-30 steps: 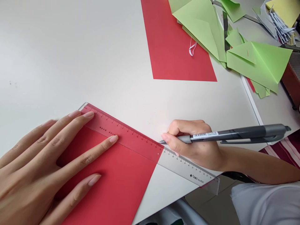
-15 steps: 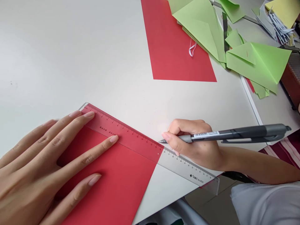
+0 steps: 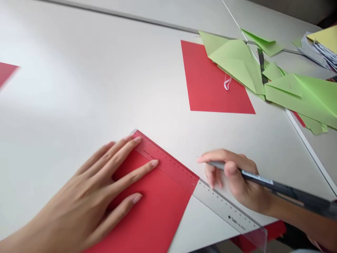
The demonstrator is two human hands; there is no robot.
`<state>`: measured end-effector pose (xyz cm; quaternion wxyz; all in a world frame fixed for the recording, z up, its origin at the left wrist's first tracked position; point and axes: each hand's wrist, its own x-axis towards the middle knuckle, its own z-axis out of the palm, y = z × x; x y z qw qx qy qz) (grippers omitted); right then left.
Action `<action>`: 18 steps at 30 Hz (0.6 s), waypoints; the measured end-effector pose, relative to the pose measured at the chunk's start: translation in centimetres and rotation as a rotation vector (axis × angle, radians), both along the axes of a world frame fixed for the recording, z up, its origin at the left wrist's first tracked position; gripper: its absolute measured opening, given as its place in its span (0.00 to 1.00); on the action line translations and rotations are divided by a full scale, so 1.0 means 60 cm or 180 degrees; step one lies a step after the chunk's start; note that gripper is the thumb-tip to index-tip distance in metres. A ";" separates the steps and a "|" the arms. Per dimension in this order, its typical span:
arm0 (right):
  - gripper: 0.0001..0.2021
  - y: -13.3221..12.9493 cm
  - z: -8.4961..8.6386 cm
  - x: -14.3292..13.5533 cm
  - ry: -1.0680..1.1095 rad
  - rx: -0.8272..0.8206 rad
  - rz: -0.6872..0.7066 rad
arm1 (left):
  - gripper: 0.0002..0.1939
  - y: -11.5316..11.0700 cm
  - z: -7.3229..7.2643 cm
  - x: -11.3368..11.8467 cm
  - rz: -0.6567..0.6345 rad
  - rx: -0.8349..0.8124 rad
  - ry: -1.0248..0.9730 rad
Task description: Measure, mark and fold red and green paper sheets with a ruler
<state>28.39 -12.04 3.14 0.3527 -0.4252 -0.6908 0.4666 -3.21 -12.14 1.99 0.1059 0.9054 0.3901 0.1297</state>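
The right hand point(image 3: 247, 182) had just drawn back from the ruler point(image 3: 223, 207). Its pen point(image 3: 295, 193) had been poised with the tip right by the ruler's far edge, close to the right corner of the red sheet point(image 3: 152, 218); now the tip stood apart from that edge, farther out over the counter point(image 3: 79, 88), and the barrel sloped down toward the near right. In my judgement, this meant that no mark was being made along the ruler at this moment, while the sheet and ruler were kept in line. Blur hid whether the tip touched the counter. The view had also swung, bringing a red piece point(image 3: 7, 72) in at the left.

The left hand point(image 3: 86, 196) had kept its place, palm down with its fingers spread wide, pressing the ruler and the sheet. The right hand was closed round the pen, the thumb on one side and the forefinger stretched toward the tip.

The red sheet lay beneath the left hand and ran out to its right, toward the near edge of the counter. The ruler lay along the sheet's far edge, continued past its right corner and passed below the right hand, its end jutting over the counter's edge. Well beyond both hands, green papers point(image 3: 234, 59) partly covered another sheet point(image 3: 210, 88).
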 end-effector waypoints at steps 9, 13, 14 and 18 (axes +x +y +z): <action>0.07 -0.015 0.009 0.007 -0.0788 0.1771 0.0442 | 0.33 -0.017 0.023 0.002 -0.0022 0.0406 0.0637; 0.04 -0.046 0.003 0.030 -0.1242 0.2194 0.0551 | 0.33 -0.019 0.020 0.003 -0.0014 0.0526 0.0514; 0.06 -0.056 0.000 0.038 -0.1412 0.2193 0.0648 | 0.32 -0.019 0.019 0.004 -0.0003 0.0526 0.0487; 0.09 -0.104 -0.014 0.069 -0.1941 0.1933 0.0799 | 0.31 -0.016 0.013 0.004 -0.0012 0.0499 0.0508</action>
